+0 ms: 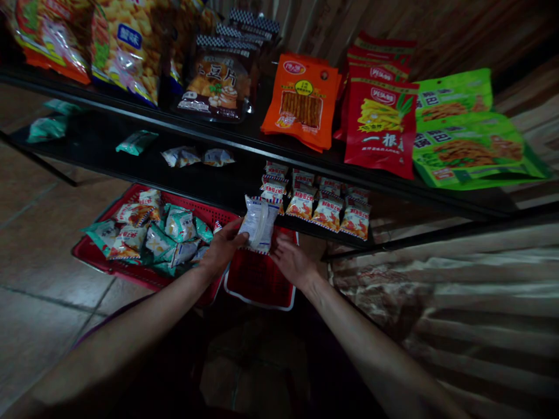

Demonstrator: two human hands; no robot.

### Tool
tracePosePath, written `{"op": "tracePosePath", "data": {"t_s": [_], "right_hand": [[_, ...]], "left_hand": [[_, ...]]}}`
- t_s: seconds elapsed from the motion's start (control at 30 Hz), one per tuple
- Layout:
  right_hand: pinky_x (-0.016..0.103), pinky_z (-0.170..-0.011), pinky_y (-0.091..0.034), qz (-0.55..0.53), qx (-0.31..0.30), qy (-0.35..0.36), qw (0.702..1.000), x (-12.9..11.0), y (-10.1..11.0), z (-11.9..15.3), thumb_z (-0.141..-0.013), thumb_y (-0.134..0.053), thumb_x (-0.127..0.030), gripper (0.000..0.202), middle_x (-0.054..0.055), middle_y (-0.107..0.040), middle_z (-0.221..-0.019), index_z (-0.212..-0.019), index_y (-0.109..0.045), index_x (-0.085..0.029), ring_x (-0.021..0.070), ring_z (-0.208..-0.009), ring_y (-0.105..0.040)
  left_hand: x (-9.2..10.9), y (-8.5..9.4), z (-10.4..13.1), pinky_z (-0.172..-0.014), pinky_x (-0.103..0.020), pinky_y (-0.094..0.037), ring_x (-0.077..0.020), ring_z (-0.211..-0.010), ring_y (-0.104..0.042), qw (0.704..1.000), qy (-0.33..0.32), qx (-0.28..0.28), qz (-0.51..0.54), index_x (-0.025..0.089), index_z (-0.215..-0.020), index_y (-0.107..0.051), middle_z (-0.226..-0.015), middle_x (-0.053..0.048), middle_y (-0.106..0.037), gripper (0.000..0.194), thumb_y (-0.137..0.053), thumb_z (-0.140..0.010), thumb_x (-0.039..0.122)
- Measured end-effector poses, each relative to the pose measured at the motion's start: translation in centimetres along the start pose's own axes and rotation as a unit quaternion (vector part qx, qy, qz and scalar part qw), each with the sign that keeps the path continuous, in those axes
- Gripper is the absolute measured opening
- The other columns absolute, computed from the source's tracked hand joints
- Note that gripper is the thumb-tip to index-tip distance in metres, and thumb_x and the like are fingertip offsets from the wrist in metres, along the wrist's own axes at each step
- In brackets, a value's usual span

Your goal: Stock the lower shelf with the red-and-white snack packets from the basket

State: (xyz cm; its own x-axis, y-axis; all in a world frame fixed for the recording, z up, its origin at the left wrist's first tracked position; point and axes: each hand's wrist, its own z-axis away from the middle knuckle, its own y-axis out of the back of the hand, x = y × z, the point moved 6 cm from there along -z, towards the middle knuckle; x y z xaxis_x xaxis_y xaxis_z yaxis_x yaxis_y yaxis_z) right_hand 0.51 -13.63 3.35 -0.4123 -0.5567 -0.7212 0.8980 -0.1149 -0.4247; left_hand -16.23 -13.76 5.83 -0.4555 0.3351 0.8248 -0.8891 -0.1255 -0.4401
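My left hand [223, 249] pinches a small snack bag [258, 226] at its left side, with the thumb on top. The bag's printed white and blue back faces up. By its lower right edge is my right hand [293, 261], fingers stretched out; whether they touch the bag I cannot tell. Just beyond, rows of small snack bags with orange and white fronts [328, 210] stand on the lower black shelf [87, 145]. To the left, a red basket [89, 256] holds several teal and white-orange bags [159, 241]. A second red basket [259, 282] sits below my hands.
The upper shelf [244, 137] carries large crisp bags [126, 52], brown bags [218, 81], orange packets [301, 102], red packets [379, 125] and green packets [476, 145]. A few teal bags [136, 142] and white bags [181, 156] lie on the lower shelf. Wrinkled sheeting [414, 314] hangs at right.
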Motion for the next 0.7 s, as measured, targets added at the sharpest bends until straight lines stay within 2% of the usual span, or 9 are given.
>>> {"op": "tracePosePath", "data": {"t_s": [0.17, 0.23, 0.37, 0.47, 0.6, 0.7], "right_hand": [[0.032, -0.085, -0.049, -0.017, -0.011, 0.032, 0.999, -1.8, 0.1, -1.2, -0.065, -0.075, -0.048, 0.035, -0.002, -0.071, -0.1, -0.092, -0.066, -0.028, 0.0185, -0.099, -0.063], [0.034, -0.085, -0.049, -0.012, -0.006, 0.045, 0.999, -1.9, 0.2, -1.5, -0.062, -0.077, -0.046, 0.037, 0.0, -0.072, -0.099, -0.091, -0.067, -0.025, 0.0209, -0.101, -0.063], [0.037, -0.086, -0.05, -0.028, 0.036, 0.043, 0.998, -1.6, 0.9, -1.9, -0.063, -0.077, -0.045, 0.034, 0.001, -0.073, -0.095, -0.088, -0.068, -0.023, 0.0229, -0.101, -0.063], [0.036, -0.087, -0.05, -0.068, 0.063, 0.043, 0.995, -1.7, 1.6, -2.2, -0.065, -0.077, -0.038, 0.028, 0.001, -0.074, -0.091, -0.085, -0.068, -0.021, 0.0218, -0.098, -0.065], [0.033, -0.088, -0.05, -0.108, 0.089, 0.041, 0.989, -1.7, 2.6, -2.7, -0.068, -0.074, -0.026, 0.017, 0.0, -0.074, -0.085, -0.083, -0.068, -0.02, 0.0187, -0.094, -0.066], [0.032, -0.089, -0.051, -0.112, 0.083, 0.028, 0.99, -1.4, 3.0, -3.1, -0.073, -0.071, -0.024, 0.011, -0.001, -0.074, -0.084, -0.083, -0.067, -0.021, 0.0178, -0.094, -0.066]], "left_hand": [[-1.1, -0.3, 0.5, -0.086, -0.029, -0.046, -0.018, -0.098, -0.06, 0.996, -0.018, -0.037, -0.078, 0.021, -0.117, -0.062, -0.109, -0.005, -0.068, 0.05, -0.07, -0.067, 0.017], [-1.6, -0.8, 0.9, -0.089, -0.029, -0.045, -0.0188, -0.103, -0.059, 0.994, -0.012, -0.057, -0.097, 0.022, -0.12, -0.06, -0.113, -0.005, -0.067, 0.054, -0.071, -0.066, 0.015], [-1.7, -1.4, 1.8, -0.091, -0.032, -0.045, -0.0213, -0.105, -0.06, 0.99, 0.002, -0.055, -0.132, 0.022, -0.118, -0.062, -0.112, -0.006, -0.068, 0.051, -0.07, -0.067, 0.017], [-1.6, -1.6, 2.2, -0.094, -0.035, -0.045, -0.023, -0.106, -0.059, 0.985, -0.004, -0.065, -0.159, 0.021, -0.114, -0.065, -0.112, -0.006, -0.068, 0.044, -0.069, -0.069, 0.022], [-2.2, -1.5, 2.2, -0.097, -0.04, -0.042, -0.0246, -0.111, -0.057, 0.976, -0.027, -0.056, -0.209, 0.02, -0.116, -0.063, -0.118, -0.006, -0.065, 0.046, -0.067, -0.071, 0.029], [-2.8, -1.7, 2.1, -0.095, -0.04, -0.044, -0.0243, -0.109, -0.057, 0.981, -0.021, -0.067, -0.18, 0.02, -0.117, -0.061, -0.117, -0.006, -0.065, 0.047, -0.066, -0.072, 0.032]]}}
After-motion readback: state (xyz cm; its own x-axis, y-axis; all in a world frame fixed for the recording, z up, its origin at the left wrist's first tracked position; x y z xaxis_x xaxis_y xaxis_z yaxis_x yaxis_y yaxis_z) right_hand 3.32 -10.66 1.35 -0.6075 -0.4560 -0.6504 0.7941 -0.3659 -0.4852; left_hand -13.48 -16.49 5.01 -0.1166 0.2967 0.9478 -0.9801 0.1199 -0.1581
